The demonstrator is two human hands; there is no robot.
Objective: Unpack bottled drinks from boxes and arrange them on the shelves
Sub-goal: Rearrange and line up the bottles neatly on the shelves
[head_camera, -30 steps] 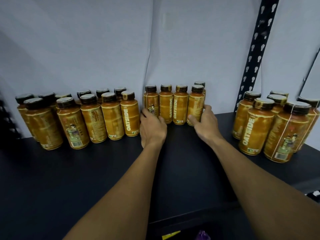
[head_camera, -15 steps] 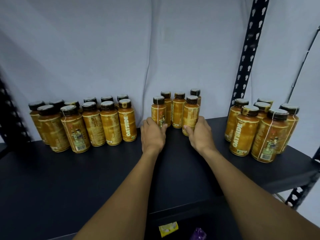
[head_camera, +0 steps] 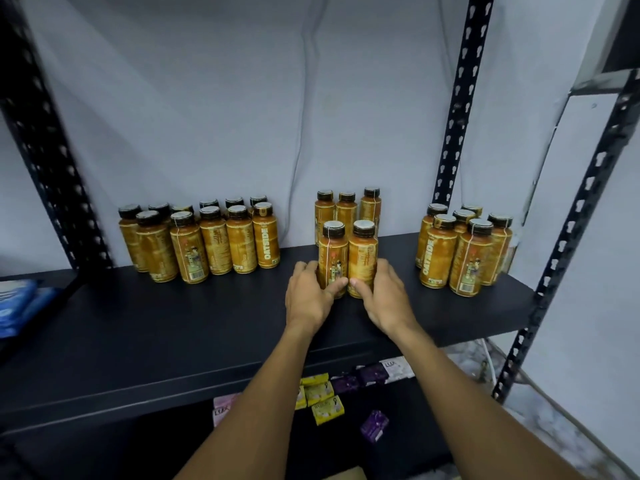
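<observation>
On shelf (head_camera: pixel 173 323), 2 capped bottles (head_camera: pixel 362 254), gripped.

Both arms reach fwd, bare, converging toward centre, forearms entering from the bottom edge. L hand (head_camera: pixel 308 301) is palm-down, fingers curled round left front bottle (head_camera: pixel 333 254), thumb across its front. R hand (head_camera: pixel 388 299) mirrors it on right front bottle (head_camera: pixel 362 254) — thumb tips nearly meet. Wrists approx. straight, knuckles up.

Black shelf (head_camera: pixel 173 323) | left hand (head_camera: pixel 306 301) grips near-left bottle (head_camera: pixel 333 261) | right hand (head_camera: pixel 386 301) grips near-right bottle (head_camera: pixel 362 259), the pair touching | three bottles (head_camera: pixel 347 214) just behind | left cluster (head_camera: pixel 214 244), right cluster (head_camera: pixel 462 252) well apart | yellow and purple packs (head_camera: pixel 322 393) on the level below
</observation>
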